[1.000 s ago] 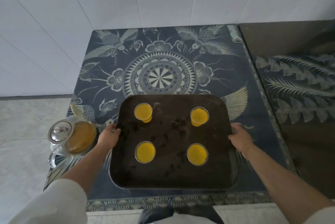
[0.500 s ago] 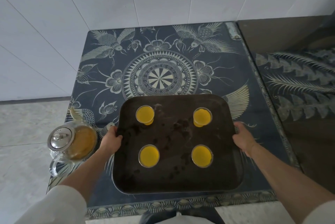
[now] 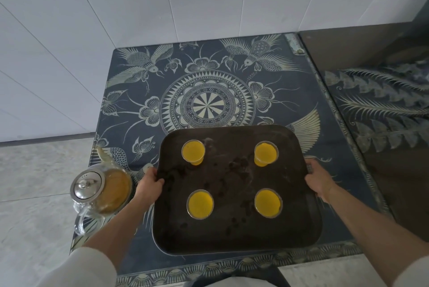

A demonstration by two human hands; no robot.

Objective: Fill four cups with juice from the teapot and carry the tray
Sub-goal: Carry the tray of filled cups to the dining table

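A dark rectangular tray (image 3: 234, 235) sits over the near part of a blue patterned table. Several clear cups of yellow juice stand on it: far left cup (image 3: 193, 151), far right cup (image 3: 265, 153), near left cup (image 3: 200, 203), near right cup (image 3: 268, 203). My left hand (image 3: 150, 184) grips the tray's left rim, thumb on top. My right hand (image 3: 316, 178) grips the right rim. A glass teapot (image 3: 102, 188) with a steel lid, part full of juice, stands at the table's left edge beside my left hand.
The blue cloth with a round white motif (image 3: 205, 106) covers the table, bare beyond the tray. White tiled wall (image 3: 162, 8) lies behind. A dark glossy counter (image 3: 383, 101) adjoins on the right. Pale floor (image 3: 34, 182) shows to the left.
The tray, held at both rims, has come slightly toward me and looks larger and a little tilted. The teapot has stayed in place.
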